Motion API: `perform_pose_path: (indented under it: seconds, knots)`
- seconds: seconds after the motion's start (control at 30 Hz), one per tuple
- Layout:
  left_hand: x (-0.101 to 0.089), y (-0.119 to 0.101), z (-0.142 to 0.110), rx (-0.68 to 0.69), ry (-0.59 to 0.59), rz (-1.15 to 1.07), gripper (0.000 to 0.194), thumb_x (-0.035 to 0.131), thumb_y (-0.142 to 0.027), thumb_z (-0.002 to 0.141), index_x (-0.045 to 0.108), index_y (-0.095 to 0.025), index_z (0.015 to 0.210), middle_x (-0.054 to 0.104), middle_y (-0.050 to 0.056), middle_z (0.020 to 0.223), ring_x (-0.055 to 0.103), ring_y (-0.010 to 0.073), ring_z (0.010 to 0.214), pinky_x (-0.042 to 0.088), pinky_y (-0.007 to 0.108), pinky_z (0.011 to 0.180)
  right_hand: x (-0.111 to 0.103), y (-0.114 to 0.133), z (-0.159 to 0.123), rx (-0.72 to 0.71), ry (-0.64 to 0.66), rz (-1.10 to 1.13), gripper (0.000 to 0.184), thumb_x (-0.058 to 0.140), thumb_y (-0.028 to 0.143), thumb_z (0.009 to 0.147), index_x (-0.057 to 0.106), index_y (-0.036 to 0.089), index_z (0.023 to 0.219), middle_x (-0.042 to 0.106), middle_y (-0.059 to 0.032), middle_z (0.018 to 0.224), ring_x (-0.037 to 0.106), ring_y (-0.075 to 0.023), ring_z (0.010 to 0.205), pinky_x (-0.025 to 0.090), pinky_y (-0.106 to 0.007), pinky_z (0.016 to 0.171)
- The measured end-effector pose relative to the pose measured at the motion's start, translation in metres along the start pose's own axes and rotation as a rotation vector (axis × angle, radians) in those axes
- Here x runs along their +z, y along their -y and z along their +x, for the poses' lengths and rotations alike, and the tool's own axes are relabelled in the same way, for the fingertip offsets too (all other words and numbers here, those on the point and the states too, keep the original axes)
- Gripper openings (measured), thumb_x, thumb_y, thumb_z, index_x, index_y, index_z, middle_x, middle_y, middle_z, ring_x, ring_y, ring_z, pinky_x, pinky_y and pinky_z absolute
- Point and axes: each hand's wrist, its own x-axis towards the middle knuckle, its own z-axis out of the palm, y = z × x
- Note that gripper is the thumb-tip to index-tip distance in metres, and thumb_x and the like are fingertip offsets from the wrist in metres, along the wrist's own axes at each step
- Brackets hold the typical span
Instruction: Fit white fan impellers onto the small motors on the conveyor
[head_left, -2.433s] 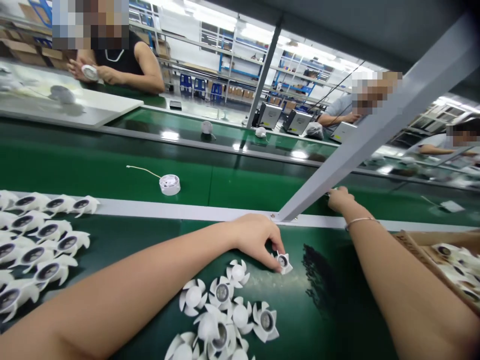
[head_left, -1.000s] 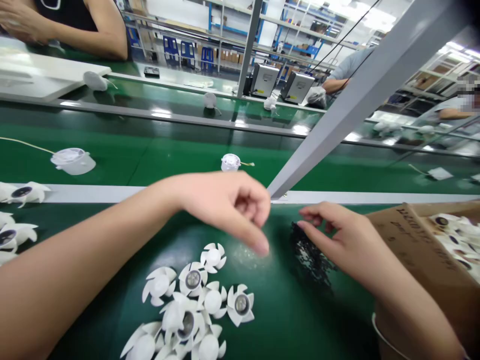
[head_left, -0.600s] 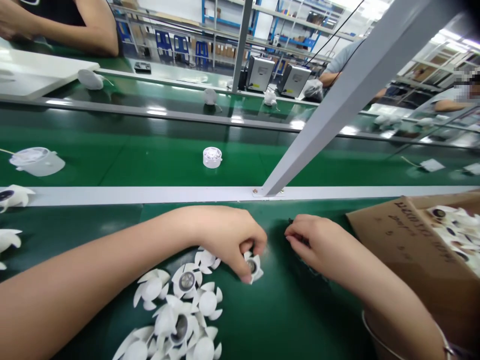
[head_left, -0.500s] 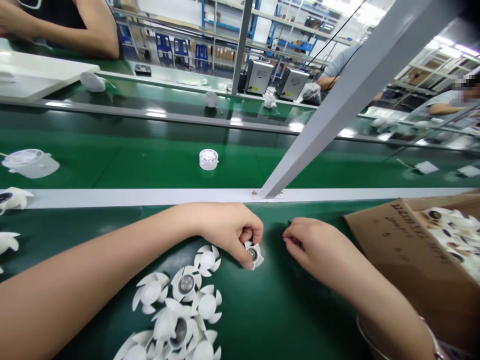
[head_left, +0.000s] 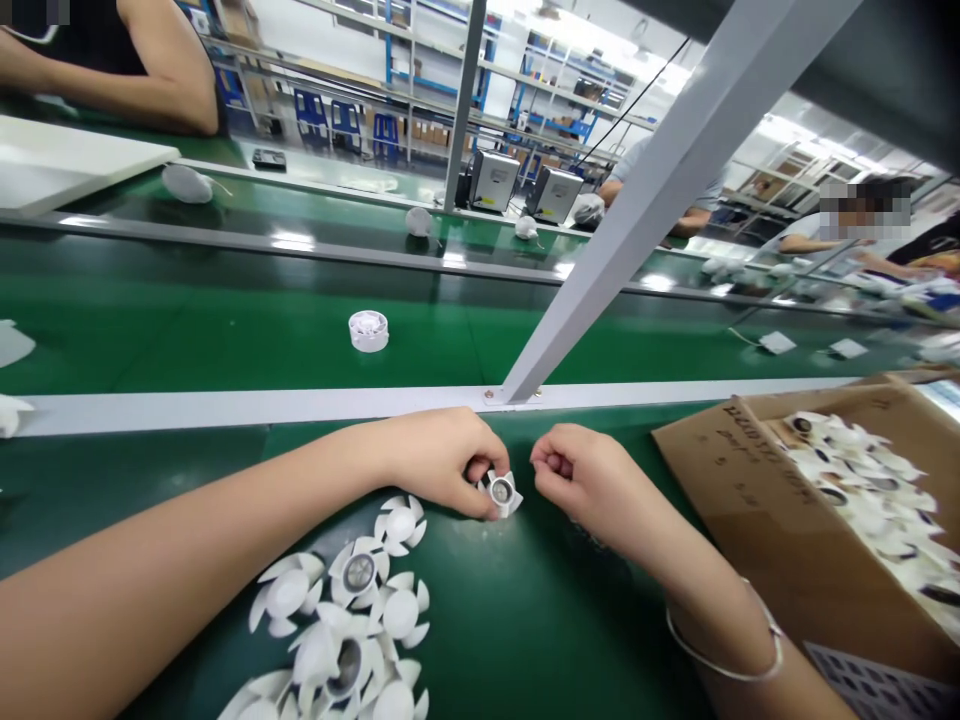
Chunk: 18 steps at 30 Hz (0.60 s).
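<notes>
My left hand (head_left: 446, 462) is closed on a small white fan impeller (head_left: 501, 491), holding it just above the dark green mat with its hollow hub facing up. My right hand (head_left: 581, 478) hovers a few centimetres to the right, its fingertips pinched together on something too small to make out. A pile of several more white impellers (head_left: 352, 620) lies on the mat below my left hand. An open cardboard box (head_left: 757, 500) at the right holds several more impellers.
A grey rail (head_left: 225, 405) separates the mat from a green conveyor belt carrying a round white housing (head_left: 368, 330). A slanted grey post (head_left: 637, 180) rises from the rail. Other people's arms rest at the far side, top left and top right.
My left hand reached down, picked one impeller from the pile and lifted it. My right hand came back from the rail, pinched shut and moved close to it. The housing drifted left along the belt.
</notes>
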Motion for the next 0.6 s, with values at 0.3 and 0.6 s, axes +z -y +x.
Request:
perform_pose_path:
  seconds: [0.3, 0.6]
  knots:
    - [0.003, 0.01, 0.001, -0.028, -0.008, -0.005, 0.023, 0.071, -0.04, 0.072, 0.062, -0.019, 0.071, 0.057, -0.005, 0.066, 0.048, 0.0079, 0.056, 0.034, 0.022, 0.052, 0.018, 0.006, 0.001, -0.168, 0.128, 0.345, 0.009, 0.058, 0.015, 0.082, 0.062, 0.019, 0.075, 0.056, 0.002, 0.073, 0.05, -0.0102, 0.064, 0.038, -0.023, 0.058]
    - [0.0, 0.002, 0.001, -0.056, -0.022, 0.07, 0.018, 0.072, -0.04, 0.069, 0.072, -0.024, 0.077, 0.064, -0.006, 0.069, 0.053, 0.0086, 0.058, 0.035, 0.023, 0.054, 0.021, 0.01, 0.0, -0.2, 0.068, 0.263, 0.011, 0.059, 0.008, 0.076, 0.06, 0.019, 0.073, 0.057, 0.0025, 0.071, 0.051, -0.0104, 0.064, 0.037, -0.023, 0.059]
